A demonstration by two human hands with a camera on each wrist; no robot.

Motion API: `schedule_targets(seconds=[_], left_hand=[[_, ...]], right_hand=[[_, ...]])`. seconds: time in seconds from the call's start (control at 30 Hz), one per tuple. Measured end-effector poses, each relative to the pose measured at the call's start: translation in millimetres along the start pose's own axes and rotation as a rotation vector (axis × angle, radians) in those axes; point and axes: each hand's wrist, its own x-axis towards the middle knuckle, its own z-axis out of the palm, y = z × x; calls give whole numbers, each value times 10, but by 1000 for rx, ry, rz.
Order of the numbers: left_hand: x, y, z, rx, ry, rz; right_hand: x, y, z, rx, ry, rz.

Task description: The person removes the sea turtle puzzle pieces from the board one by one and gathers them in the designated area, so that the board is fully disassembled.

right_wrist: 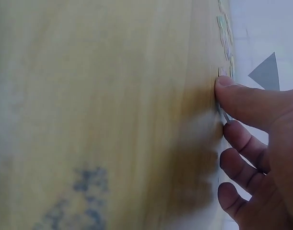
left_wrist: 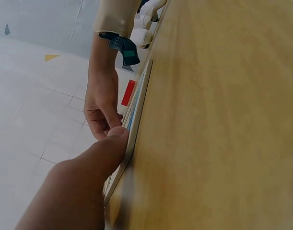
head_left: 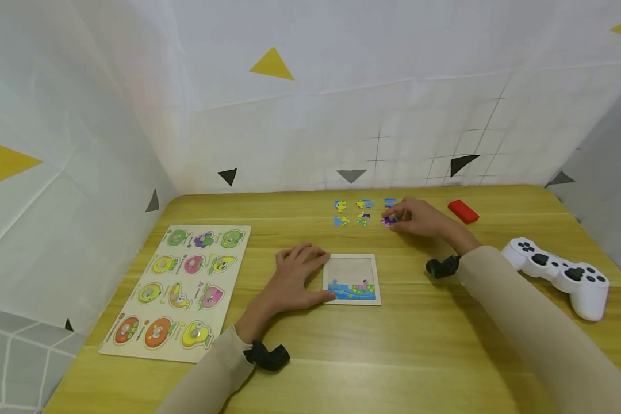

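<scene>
A small square jigsaw tray (head_left: 349,303) lies on the table, its lower part filled with blue and green pieces. My left hand (head_left: 299,279) rests at the tray's left side, thumb (left_wrist: 118,134) on the near edge and fingers spread toward the far corner. Farther off, my right hand (head_left: 416,218) has thumb and index finger around a purple puzzle piece (head_left: 388,221) low at the table. Several loose puzzle pieces (head_left: 340,221) lie in two rows left of that hand. In the right wrist view, the right thumb (right_wrist: 232,91) is right at a piece.
A wooden fruit board (head_left: 183,293) with knobs lies at the left. At the right are a red block (head_left: 463,211) and a white game controller (head_left: 559,273). White patterned cloth (head_left: 300,126) hangs behind the wooden table (head_left: 341,356).
</scene>
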Motion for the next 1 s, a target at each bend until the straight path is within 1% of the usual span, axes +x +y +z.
schedule_targets(seconds=[0.27,0.57,1.0], left_hand=[[-3,-4,12,2,-1,3],[5,-11,19,-5,1,10],[9,-15,9,5,6,9]], right_hand=[[31,9,-7,-1,-15,16],[84,73,-7,15,-2,-4],[91,31,-23,7,8,6]])
